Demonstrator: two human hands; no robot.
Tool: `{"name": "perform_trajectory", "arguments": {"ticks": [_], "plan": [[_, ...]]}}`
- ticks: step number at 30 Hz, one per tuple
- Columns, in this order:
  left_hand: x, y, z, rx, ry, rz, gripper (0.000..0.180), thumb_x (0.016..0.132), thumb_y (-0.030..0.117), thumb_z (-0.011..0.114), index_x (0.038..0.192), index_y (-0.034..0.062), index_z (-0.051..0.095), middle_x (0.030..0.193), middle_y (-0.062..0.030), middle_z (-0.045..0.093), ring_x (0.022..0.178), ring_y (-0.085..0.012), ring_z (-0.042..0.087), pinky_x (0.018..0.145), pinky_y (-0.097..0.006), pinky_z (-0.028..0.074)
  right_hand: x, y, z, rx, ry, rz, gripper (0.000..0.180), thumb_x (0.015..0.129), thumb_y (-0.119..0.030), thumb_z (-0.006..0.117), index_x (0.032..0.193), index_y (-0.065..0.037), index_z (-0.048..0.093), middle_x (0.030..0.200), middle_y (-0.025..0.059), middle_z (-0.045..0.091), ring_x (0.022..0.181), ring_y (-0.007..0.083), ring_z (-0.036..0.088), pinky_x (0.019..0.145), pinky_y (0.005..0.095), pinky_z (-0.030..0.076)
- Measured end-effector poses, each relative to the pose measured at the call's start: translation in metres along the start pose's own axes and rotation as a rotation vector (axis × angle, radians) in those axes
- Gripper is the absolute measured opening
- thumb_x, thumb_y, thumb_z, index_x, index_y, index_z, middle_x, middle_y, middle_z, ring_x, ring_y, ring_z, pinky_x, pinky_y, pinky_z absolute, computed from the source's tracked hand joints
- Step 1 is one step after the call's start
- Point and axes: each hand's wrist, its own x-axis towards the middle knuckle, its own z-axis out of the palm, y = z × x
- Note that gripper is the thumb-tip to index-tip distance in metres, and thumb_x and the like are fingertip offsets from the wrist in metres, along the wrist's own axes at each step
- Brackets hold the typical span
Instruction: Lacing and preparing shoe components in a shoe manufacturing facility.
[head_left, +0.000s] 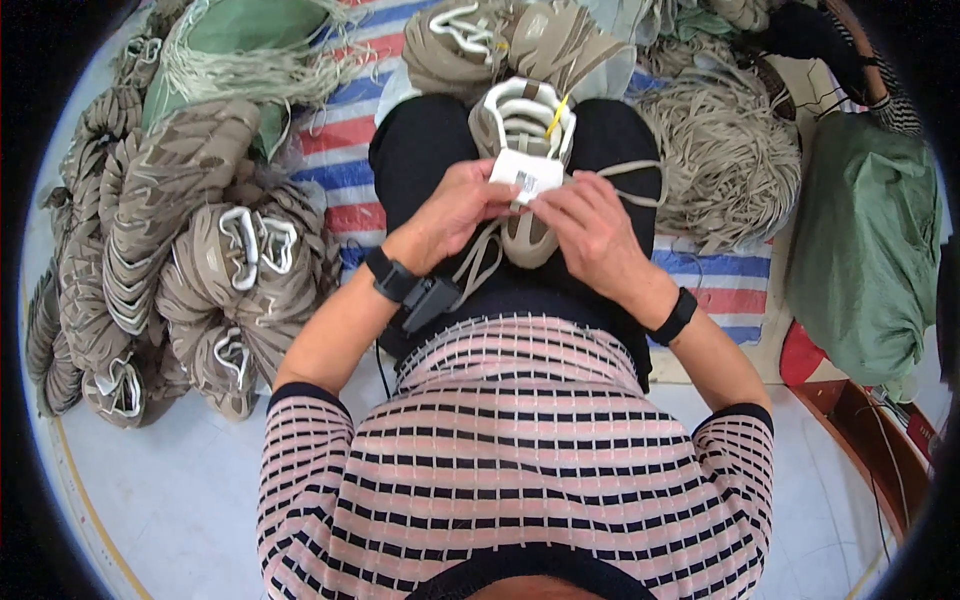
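On my lap, between my thighs, rests a beige shoe upper (pixel 530 240) with a white lining; its toe points toward me. Above its lacing I hold a white label (pixel 527 174) with a small dark printed square. My left hand (pixel 462 208) pinches the label's left edge, and my right hand (pixel 592 232) pinches its lower right corner. A yellow strip (pixel 556 118) stands in the shoe's opening. One beige shoelace (pixel 635 183) loops out over my right thigh; another end hangs down beside my left wrist.
Bundled shoe uppers (pixel 180 210) are heaped at the left, with more uppers (pixel 510 45) beyond my knees. A tangled pile of beige laces (pixel 715 150) lies at the right, beside a green sack (pixel 865 250). Pale laces (pixel 250 75) cover another green sack at the far left. Striped sheeting (pixel 345 175) lies underneath.
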Motion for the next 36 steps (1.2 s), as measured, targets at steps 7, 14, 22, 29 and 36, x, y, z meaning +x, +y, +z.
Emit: {"name": "perform_trajectory", "arguments": {"ticks": [7, 14, 22, 29, 36], "plan": [[-0.005, 0.007, 0.002, -0.020, -0.040, 0.019, 0.032, 0.084, 0.001, 0.058, 0.115, -0.0023, 0.054, 0.108, -0.0100, 0.063, 0.096, -0.0167, 0.062, 0.085, -0.027, 0.051, -0.008, 0.005, 0.001, -0.005, 0.016, 0.052, 0.037, 0.072, 0.002, 0.059, 0.109, 0.000, 0.057, 0.105, 0.0127, 0.053, 0.095, 0.0314, 0.053, 0.091, 0.0439, 0.041], [-0.006, 0.005, -0.005, -0.039, -0.135, 0.043, 0.039, 0.084, 0.003, 0.059, 0.121, -0.0030, 0.050, 0.113, -0.0106, 0.060, 0.099, -0.0170, 0.061, 0.089, -0.027, 0.049, -0.007, 0.003, -0.004, -0.088, -0.110, 0.077, 0.047, 0.073, 0.002, 0.059, 0.119, -0.004, 0.053, 0.108, 0.0115, 0.051, 0.095, 0.0273, 0.054, 0.094, 0.0447, 0.037], [-0.003, 0.001, -0.008, -0.072, -0.141, 0.039, 0.038, 0.083, 0.000, 0.057, 0.120, -0.0039, 0.050, 0.113, -0.0112, 0.060, 0.099, -0.0168, 0.061, 0.089, -0.027, 0.050, -0.007, 0.004, -0.005, -0.110, -0.153, 0.104, 0.054, 0.071, 0.003, 0.060, 0.123, -0.006, 0.050, 0.108, 0.0100, 0.049, 0.096, 0.0250, 0.053, 0.097, 0.0452, 0.035], [-0.002, 0.003, -0.007, -0.086, -0.162, 0.034, 0.038, 0.085, 0.002, 0.055, 0.122, -0.0046, 0.048, 0.114, -0.0120, 0.059, 0.101, -0.0181, 0.060, 0.092, -0.028, 0.048, -0.006, 0.008, -0.010, -0.095, -0.186, 0.072, 0.055, 0.067, 0.006, 0.060, 0.120, -0.008, 0.053, 0.109, 0.0102, 0.050, 0.097, 0.0254, 0.053, 0.097, 0.0443, 0.036], [0.000, -0.002, -0.009, -0.092, -0.131, 0.034, 0.034, 0.086, 0.003, 0.052, 0.119, -0.0050, 0.050, 0.110, -0.0115, 0.060, 0.098, -0.0176, 0.061, 0.090, -0.028, 0.049, -0.007, 0.007, -0.007, -0.100, -0.191, 0.061, 0.055, 0.068, 0.005, 0.059, 0.121, -0.009, 0.053, 0.110, 0.0104, 0.050, 0.095, 0.0255, 0.054, 0.095, 0.0430, 0.037]]}}
